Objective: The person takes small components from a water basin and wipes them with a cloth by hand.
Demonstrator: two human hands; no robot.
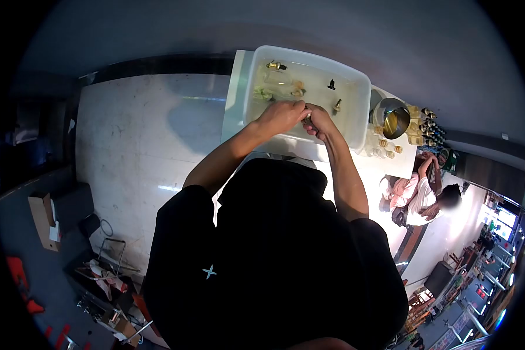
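My left hand (pixel 282 116) and my right hand (pixel 319 121) meet over the near side of a translucent plastic tub (pixel 364 111) of water. Both are closed, fingers bunched around something small; mostly hidden, it cannot be made out. In the tub lie a gold-and-black fitting (pixel 277 66) at the far left and a small black piece (pixel 331 84) toward the far right. Another gold-and-dark fitting (pixel 337 106) is just beyond my right hand. A clear glass container (pixel 279 77) and a brownish-gold piece (pixel 298 91) show beyond my left hand.
The tub stands on a white table (pixel 233 105). To its right are a metal bowl (pixel 382 111), several small glass jars (pixel 380 153) and a row of bottles with dark tops (pixel 429 127). Another person (pixel 423 201) sits at the right. Cartons and a metal-framed chair (pixel 112 256) are at lower left.
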